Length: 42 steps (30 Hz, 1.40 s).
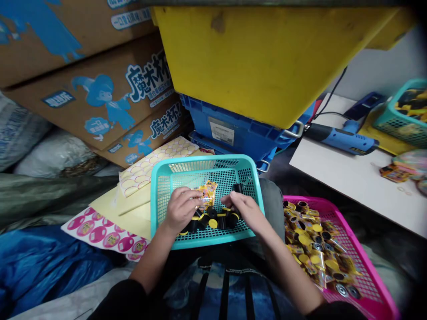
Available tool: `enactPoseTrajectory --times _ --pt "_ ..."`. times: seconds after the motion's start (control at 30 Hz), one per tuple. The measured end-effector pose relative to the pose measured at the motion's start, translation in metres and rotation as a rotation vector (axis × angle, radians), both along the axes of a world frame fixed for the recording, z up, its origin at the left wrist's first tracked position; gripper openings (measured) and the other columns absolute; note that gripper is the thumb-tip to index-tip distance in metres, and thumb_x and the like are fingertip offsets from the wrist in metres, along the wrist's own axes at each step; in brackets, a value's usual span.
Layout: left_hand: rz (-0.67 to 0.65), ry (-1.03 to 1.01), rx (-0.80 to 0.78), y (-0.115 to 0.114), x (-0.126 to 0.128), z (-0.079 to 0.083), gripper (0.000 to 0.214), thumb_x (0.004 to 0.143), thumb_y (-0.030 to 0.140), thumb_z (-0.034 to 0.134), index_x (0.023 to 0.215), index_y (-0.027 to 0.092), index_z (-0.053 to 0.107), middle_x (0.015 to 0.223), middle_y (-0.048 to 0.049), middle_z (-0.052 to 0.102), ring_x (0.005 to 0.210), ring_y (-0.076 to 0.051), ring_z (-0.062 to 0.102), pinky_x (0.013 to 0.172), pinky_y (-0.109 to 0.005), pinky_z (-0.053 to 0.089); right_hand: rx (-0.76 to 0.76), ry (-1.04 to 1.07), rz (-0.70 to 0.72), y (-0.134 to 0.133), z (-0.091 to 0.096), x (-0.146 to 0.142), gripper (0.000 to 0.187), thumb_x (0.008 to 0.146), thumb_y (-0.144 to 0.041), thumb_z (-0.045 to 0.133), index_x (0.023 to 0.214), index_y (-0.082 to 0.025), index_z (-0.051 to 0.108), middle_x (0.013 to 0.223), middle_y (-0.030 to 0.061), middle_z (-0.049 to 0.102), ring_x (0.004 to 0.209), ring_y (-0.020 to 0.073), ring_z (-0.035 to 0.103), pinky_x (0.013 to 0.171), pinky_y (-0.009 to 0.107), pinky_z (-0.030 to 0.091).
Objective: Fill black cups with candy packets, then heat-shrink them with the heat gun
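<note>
Several yellow wrappers (pixel 209 192), pinched by L hand (pixel 182 209) above teal basket (pixel 213 241) w/ R hand (pixel 247 209) part-open nearby, cd slip & get mixed w/ black-and-yellow pieces (pixel 222 221) below b/c grip looks fingertip-only, prob loose.

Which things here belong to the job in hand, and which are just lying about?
In use, apparently:
printed yellow wrappers in the left hand;
black cylinders by the right hand;
turquoise basket;
pink basket.

Lying about, seemingly:
cardboard boxes;
yellow bin;
blue crate.

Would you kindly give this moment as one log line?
left hand: holding yellow printed pieces; right hand: over teal basket; black cylinders: inside; pink basket: alongside
</note>
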State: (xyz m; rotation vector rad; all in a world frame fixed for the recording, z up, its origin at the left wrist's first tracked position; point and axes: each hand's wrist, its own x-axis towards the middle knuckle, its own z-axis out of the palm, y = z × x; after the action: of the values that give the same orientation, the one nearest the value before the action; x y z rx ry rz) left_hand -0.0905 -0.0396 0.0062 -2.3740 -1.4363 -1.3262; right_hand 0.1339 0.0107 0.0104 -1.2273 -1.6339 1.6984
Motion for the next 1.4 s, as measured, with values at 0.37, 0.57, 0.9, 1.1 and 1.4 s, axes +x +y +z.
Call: enactPoseTrajectory --times 0.37,0.57,0.9,1.1,1.4 --pt "0.107 -0.009 -0.02 -0.003 0.015 0.004 0.011 0.079 0.017 0.067 0.076 0.027 0.071 0.093 -0.0036 0.056 0.089 -0.018 0.054 0.079 -0.033 0.047 -0.281 0.347 -0.106 0.011 0.001 -0.039 0.033 0.058 -0.041 0.081 0.062 -0.016 0.06 0.067 -0.0022 0.061 0.064 0.0099 0.051 0.068 0.026 0.039" --pt "0.2 -0.079 -0.346 0.004 0.007 -0.004 0.02 0.079 0.012 0.058 0.077 0.026 0.072 0.107 -0.0062 0.059 0.103 -0.023 0.053 0.09 -0.041 0.046 -0.405 0.396 -0.252 0.021 -0.011 -0.023 0.043 0.059 -0.048 0.081 0.062 -0.017 0.051 0.051 -0.0075 0.042 0.047 0.0056 0.03 0.048 0.022 0.021" --pt "0.135 -1.039 -0.851 0.028 0.032 0.021 0.053 0.064 0.026 0.075 0.113 0.02 0.056 0.067 0.0046 0.062 0.065 -0.013 0.063 0.067 -0.026 0.053 -0.158 0.237 -0.059 0.02 -0.003 -0.029 0.042 0.071 -0.058 0.067 0.068 -0.017 0.055 0.068 -0.0008 0.057 0.065 0.0114 0.051 0.067 0.026 0.039" --pt "0.224 -1.065 -0.816 0.028 0.026 0.015 0.059 0.066 0.029 0.075 0.12 0.018 0.054 0.06 0.0041 0.065 0.054 -0.011 0.061 0.056 -0.023 0.051 0.297 -0.638 0.31 0.002 -0.027 -0.049 0.047 0.079 -0.051 0.061 0.105 -0.013 0.057 0.095 0.0167 0.064 0.097 0.0326 0.056 0.084 0.044 0.04" --pt "0.362 -1.016 -0.752 0.019 0.014 0.011 0.029 0.064 0.039 0.077 0.08 0.015 0.073 0.083 -0.0071 0.075 0.079 -0.021 0.069 0.072 -0.032 0.057 0.263 -0.327 0.405 0.018 -0.029 -0.015 0.042 0.076 -0.022 0.057 0.118 -0.02 0.06 0.118 0.0094 0.059 0.107 0.0234 0.055 0.095 0.037 0.041"
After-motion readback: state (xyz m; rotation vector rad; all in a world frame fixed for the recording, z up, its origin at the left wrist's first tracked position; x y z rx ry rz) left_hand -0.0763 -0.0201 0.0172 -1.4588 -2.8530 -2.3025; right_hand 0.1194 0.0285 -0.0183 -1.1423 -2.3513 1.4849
